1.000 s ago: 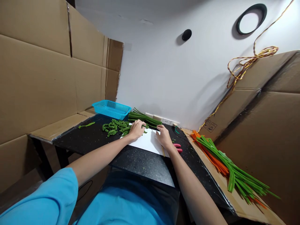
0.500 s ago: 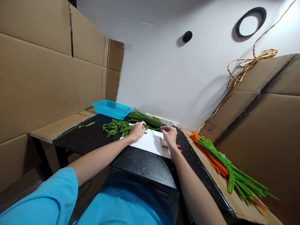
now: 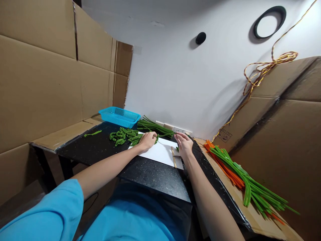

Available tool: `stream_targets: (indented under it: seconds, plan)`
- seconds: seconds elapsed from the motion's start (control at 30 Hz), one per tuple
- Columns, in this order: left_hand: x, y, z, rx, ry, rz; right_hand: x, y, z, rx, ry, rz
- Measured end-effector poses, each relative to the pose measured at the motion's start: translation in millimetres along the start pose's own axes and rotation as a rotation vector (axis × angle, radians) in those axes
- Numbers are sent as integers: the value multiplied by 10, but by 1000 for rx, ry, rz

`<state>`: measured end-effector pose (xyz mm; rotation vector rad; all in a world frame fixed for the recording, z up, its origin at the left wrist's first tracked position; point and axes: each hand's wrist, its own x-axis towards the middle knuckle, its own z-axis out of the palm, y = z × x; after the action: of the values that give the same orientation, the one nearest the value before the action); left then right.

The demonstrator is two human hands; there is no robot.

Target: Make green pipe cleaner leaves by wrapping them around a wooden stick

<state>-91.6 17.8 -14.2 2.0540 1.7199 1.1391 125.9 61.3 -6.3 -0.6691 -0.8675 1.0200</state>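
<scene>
My left hand (image 3: 148, 140) is closed over the white sheet (image 3: 160, 153), its fingers pinching a green fuzzy pipe cleaner (image 3: 157, 139) that pokes out at the fingertips. To the right, my right hand (image 3: 185, 144) is raised above the sheet's right end, its fingers curled together. Whatever they may hold is hidden, though a bit of green shows below the palm. A pile of bent green pipe cleaner pieces (image 3: 122, 135) lies left of my left hand. Near my right wrist, a thin wooden stick (image 3: 174, 157) rests on the sheet, beside a partly hidden metal tool tip (image 3: 177, 156).
A bundle of straight dark green stems (image 3: 155, 128) lies along the wall. Behind the pile stands a blue basket (image 3: 120, 119). Orange strips (image 3: 230, 175) and bright green strips (image 3: 253, 187) lie on cardboard at right. One green piece (image 3: 92, 133) sits far left on the black table (image 3: 155, 179).
My right hand has shifted slightly right and turned, showing more of its palm side. The tool's red handles are now hidden behind it. My left hand has barely moved.
</scene>
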Motion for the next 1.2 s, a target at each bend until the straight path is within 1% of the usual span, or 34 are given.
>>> stream_targets:
  seconds: [0.1,0.2,0.27,0.37,0.5,0.6,0.77,0.87,0.93,1.0,1.1,1.13,1.2]
  plan:
    - [-8,-2,7,15,-28,40,7,-34,-3,44,-18,37]
    - [-23,3,4,46,-55,49,4,-58,6,80,-56,65]
    - [-32,8,1,62,-66,46,7,-73,15,99,-64,58]
    - [-37,18,5,75,-77,41,26,-106,14,141,-40,32]
    - [-37,14,33,107,-76,28,56,-167,-32,198,-20,10]
    - [-39,-22,54,115,-66,26,61,-199,-71,181,6,30]
    - [-4,-78,62,19,-21,19,52,-191,-87,119,74,32]
    - [38,-68,57,-78,18,85,37,-165,-85,18,65,22]
    - [56,-51,57,-171,55,137,12,-147,-81,-104,16,17]
    - [63,-34,61,-247,77,180,-31,-135,-67,-323,-68,-28]
    - [56,-16,67,-308,66,265,-124,-124,-6,-746,-271,-201]
    - [52,-10,66,-312,60,287,-159,-121,23,-834,-343,-270]
    - [41,2,60,-305,59,311,-224,-117,85,-875,-452,-383]
